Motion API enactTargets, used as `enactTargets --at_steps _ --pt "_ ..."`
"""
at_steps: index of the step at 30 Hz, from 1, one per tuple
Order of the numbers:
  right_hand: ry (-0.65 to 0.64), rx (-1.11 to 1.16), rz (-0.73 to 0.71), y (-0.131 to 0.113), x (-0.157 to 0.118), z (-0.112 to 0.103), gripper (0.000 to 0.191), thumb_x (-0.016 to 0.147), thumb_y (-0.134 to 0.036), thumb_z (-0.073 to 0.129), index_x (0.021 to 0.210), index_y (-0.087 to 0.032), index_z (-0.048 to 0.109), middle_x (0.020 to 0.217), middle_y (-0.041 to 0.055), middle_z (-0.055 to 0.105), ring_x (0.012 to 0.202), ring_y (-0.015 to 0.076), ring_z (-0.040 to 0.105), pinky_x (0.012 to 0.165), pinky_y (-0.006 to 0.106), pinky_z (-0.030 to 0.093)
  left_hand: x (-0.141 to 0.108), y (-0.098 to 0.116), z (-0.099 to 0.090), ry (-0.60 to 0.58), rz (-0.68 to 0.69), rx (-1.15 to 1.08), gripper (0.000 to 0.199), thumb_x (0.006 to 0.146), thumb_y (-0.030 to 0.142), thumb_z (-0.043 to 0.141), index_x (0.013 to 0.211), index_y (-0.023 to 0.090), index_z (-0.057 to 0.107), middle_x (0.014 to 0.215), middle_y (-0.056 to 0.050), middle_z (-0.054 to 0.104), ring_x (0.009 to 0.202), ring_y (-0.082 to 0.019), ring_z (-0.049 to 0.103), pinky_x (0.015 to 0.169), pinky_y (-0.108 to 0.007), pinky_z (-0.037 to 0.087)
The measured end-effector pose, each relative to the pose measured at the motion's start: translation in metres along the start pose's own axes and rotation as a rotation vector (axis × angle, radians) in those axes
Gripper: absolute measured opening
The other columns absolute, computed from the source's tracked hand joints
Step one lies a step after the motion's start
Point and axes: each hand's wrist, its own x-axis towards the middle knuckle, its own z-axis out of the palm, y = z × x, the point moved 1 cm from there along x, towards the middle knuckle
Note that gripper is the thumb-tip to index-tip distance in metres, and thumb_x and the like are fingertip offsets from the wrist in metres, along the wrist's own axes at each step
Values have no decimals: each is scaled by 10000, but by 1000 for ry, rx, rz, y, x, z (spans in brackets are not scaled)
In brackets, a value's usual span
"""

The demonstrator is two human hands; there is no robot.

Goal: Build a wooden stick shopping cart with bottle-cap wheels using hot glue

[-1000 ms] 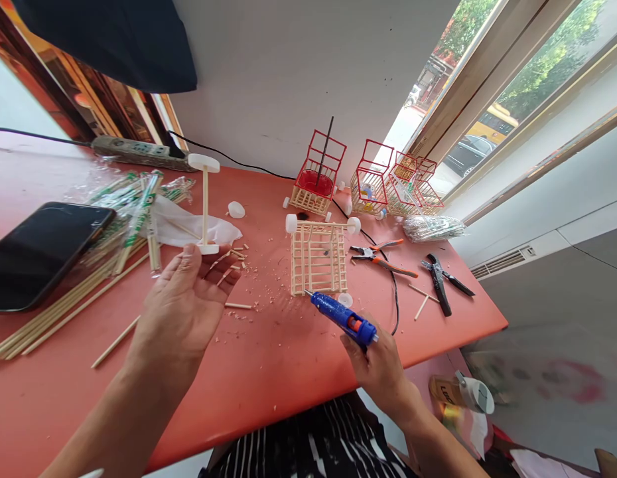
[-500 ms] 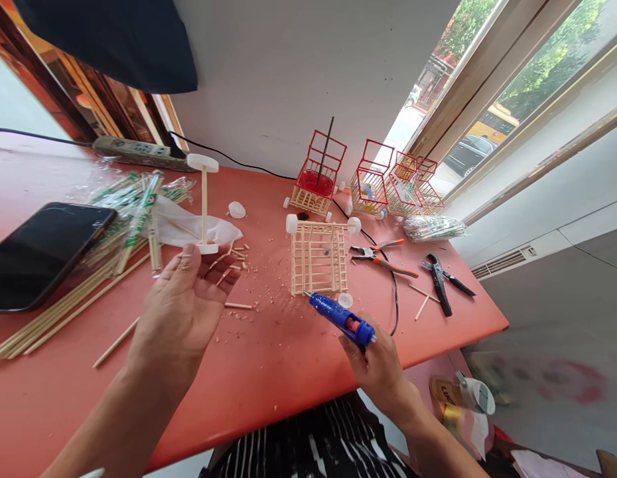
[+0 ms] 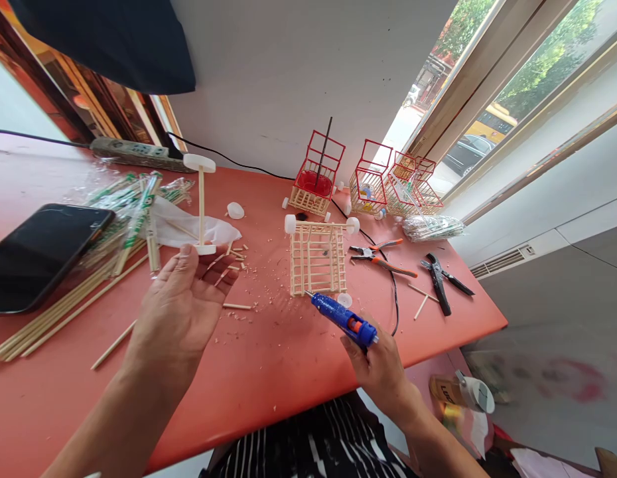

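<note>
Between the thumb and fingers of my left hand (image 3: 176,309) is the lower white cap of a wheel axle (image 3: 202,206): a thin stick held upright with a round white cap on each end. My right hand (image 3: 383,365) grips a blue glue gun (image 3: 343,318), its nozzle pointing left at the near edge of a stick frame (image 3: 318,259). Whether the nozzle touches the frame I cannot tell. This frame is a lattice of pale sticks lying on the table, with two white wheels at its far end. A white cap (image 3: 344,301) lies by its near right corner.
Stick carts with red frames (image 3: 321,172) stand along the wall. Pliers (image 3: 383,259) and black cutters (image 3: 442,282) lie right on the red table (image 3: 269,398). A phone (image 3: 44,255), loose sticks (image 3: 64,312) and wrapped chopsticks (image 3: 139,212) lie left. The gun's black cord crosses the tabletop.
Hardly anything differs. The view has shifted very slightly, and the glue gun's nozzle sits a touch farther right against the stick frame; both hands keep their hold.
</note>
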Motion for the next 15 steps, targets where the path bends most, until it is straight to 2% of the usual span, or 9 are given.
enactTargets --at_steps 3,9,15 --pt "-11 -4 35 0 -1 0 172 1060 -351 477 970 -231 561 852 28 652 698 167 605 616 273 475 1 0 -1 4 3 -3 262 1013 224 528 796 183 670 823 -21 738 707 -133 685 625 -245 586" --pt "-6 14 -3 -1 2 -1 127 1048 -329 494 998 -228 552 860 27 657 713 169 620 641 276 491 4 -2 -4 -24 24 3 151 897 298 731 807 185 686 844 -22 745 732 -141 686 637 -252 588" --pt "-29 -38 0 1 -2 -3 162 1065 -341 467 969 -229 533 803 0 618 678 154 589 618 263 453 3 -1 -3 -12 6 -15 218 985 249 592 790 182 663 841 -27 746 723 -142 690 621 -253 587"
